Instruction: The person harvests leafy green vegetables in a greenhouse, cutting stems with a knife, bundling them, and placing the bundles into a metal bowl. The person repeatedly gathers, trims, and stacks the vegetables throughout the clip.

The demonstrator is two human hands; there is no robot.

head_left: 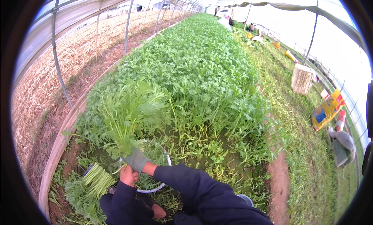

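Observation:
My right hand (137, 160), in a grey-green knit glove, is closed around a bunch of leafy greens (125, 117) with feathery leaves. The leaves point away from me. Just below it, my bare left hand (127, 176) has its fingers closed on a thin green stem (119, 169). Both hands are over the left part of a round, pale-rimmed container (168, 160), with loose leaves inside its rim. To the left lies a pile of cut greens (97, 180), their pale stem ends lined up; leaves spread below them.
A dense bed of standing greens (201, 64) runs ahead inside a plastic-covered tunnel. Metal poles (55, 50) line the left side. Along the right path are a foam box (303, 79), a yellow bag (327, 110) and, farther off, several people (251, 27). A bucket rim (246, 199) shows beside my right arm.

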